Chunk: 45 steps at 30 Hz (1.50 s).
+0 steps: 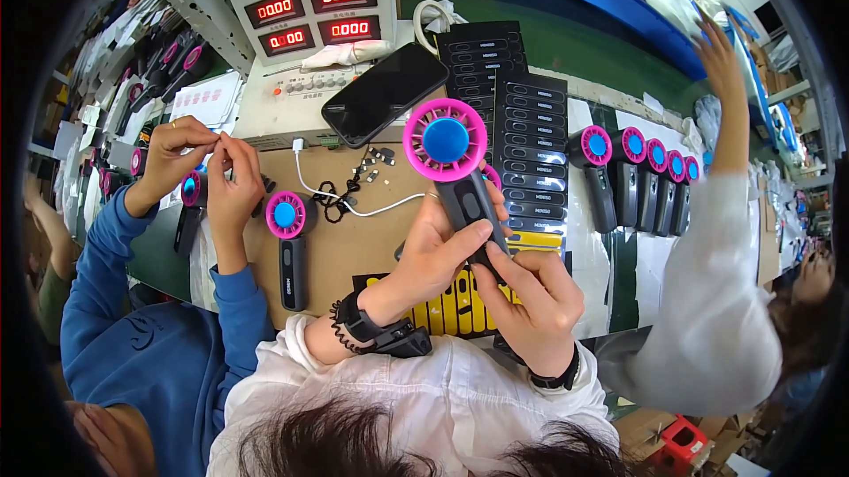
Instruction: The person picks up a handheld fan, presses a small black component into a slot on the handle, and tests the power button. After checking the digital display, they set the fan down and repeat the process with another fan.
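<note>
A handheld fan (447,143) with a pink slotted ring, a blue centre and a black handle is held up in front of me, its head pointing away. My left hand (431,258) is closed around the handle, thumb on its front below the button. At the handle's lower end my right hand (541,298) is closed too, with thumb and fingertips pressed to it. Part of another pink fan head shows behind the held one. Beneath my hands lies a sheet of yellow and black labels (460,302). Another fan (287,251) lies on the brown board to the left.
Label sheets (533,154) lie beyond my right hand, with several fans (656,181) in a row farther right. A phone (386,95) rests against a meter box (296,92). A white cable (354,207) crosses the board. Co-workers' hands (199,154) (721,61) are at both sides.
</note>
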### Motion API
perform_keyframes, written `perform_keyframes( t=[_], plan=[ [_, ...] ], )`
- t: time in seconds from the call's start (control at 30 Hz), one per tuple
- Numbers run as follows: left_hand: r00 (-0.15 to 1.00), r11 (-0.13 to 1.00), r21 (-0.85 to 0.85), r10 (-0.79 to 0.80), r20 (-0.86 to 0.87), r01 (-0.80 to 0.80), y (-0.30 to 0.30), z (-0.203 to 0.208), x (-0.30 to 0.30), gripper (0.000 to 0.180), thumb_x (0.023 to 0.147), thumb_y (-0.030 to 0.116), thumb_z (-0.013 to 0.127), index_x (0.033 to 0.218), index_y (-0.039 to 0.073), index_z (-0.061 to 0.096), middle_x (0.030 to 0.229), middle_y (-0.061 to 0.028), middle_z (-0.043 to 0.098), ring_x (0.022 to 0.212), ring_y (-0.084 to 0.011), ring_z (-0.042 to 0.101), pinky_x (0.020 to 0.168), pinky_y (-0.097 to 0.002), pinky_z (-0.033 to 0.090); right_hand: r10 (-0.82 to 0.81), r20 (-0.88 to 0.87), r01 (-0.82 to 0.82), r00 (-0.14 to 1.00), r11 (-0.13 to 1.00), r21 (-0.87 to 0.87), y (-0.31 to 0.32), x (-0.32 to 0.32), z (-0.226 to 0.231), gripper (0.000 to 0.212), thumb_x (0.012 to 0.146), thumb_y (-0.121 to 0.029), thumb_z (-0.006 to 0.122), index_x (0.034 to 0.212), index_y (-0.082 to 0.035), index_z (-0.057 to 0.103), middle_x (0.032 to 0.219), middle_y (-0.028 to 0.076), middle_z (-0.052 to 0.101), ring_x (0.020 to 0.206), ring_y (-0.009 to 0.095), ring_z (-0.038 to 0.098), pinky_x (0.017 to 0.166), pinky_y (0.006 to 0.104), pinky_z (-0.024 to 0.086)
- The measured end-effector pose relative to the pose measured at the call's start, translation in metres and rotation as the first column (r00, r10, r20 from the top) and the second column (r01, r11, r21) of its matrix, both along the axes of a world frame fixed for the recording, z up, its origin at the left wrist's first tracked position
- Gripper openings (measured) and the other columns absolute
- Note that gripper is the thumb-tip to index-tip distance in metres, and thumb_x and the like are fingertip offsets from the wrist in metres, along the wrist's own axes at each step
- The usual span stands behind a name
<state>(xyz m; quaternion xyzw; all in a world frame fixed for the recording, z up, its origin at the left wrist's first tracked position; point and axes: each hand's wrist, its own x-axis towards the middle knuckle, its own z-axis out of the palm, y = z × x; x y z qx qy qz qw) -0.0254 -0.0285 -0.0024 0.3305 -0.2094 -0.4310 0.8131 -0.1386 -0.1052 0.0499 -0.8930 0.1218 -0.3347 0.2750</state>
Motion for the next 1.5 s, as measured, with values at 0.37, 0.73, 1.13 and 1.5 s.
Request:
perform_keyframes(
  t=[0.37,0.73,1.13,1.5],
  plan=[
    [0.999,1.000,0.016,0.018,-0.042,-0.017,-0.003,-0.001,0.001,0.027,0.092,0.011,0.047,0.115,0.004,0.035,0.103,-0.0097,0.051,0.089,-0.0146,0.055,0.078,-0.0299,0.048,-0.005,-0.018,0.005,1.000,1.000,0.021,0.004,0.003,-0.005,0.031,0.062,-0.001,0.077,0.091,-0.001,0.068,0.072,0.006,0.053,0.056,0.015,0.053,0.047,0.0253,0.042],
    [0.997,0.999,0.053,-0.005,-0.073,0.009,-0.005,-0.008,0.004,0.023,0.092,0.014,0.048,0.110,0.002,0.041,0.096,-0.0094,0.054,0.085,-0.0144,0.056,0.074,-0.0275,0.049,-0.002,-0.039,0.005,0.999,0.998,0.056,0.003,0.005,-0.013,0.030,0.063,-0.001,0.077,0.092,-0.001,0.068,0.072,0.006,0.054,0.053,0.013,0.052,0.047,0.0240,0.042],
    [0.990,0.990,0.139,-0.008,-0.138,0.027,-0.008,-0.014,0.006,0.022,0.092,0.015,0.048,0.109,0.003,0.043,0.094,-0.0097,0.056,0.079,-0.0151,0.058,0.068,-0.0275,0.050,-0.018,-0.088,0.025,0.996,0.996,0.080,0.002,0.007,-0.021,0.029,0.065,-0.004,0.076,0.093,-0.002,0.068,0.071,0.005,0.055,0.050,0.011,0.051,0.044,0.0233,0.041],
    [0.973,0.970,0.243,0.072,-0.220,-0.017,-0.009,-0.020,0.007,0.025,0.092,0.026,0.049,0.104,0.004,0.046,0.090,-0.0105,0.058,0.076,-0.0157,0.058,0.064,-0.0274,0.050,0.000,-0.083,0.007,0.997,0.997,0.080,0.004,0.010,-0.028,0.028,0.066,-0.004,0.076,0.093,-0.003,0.068,0.070,0.005,0.054,0.049,0.012,0.050,0.043,0.0238,0.041]
  ],
)
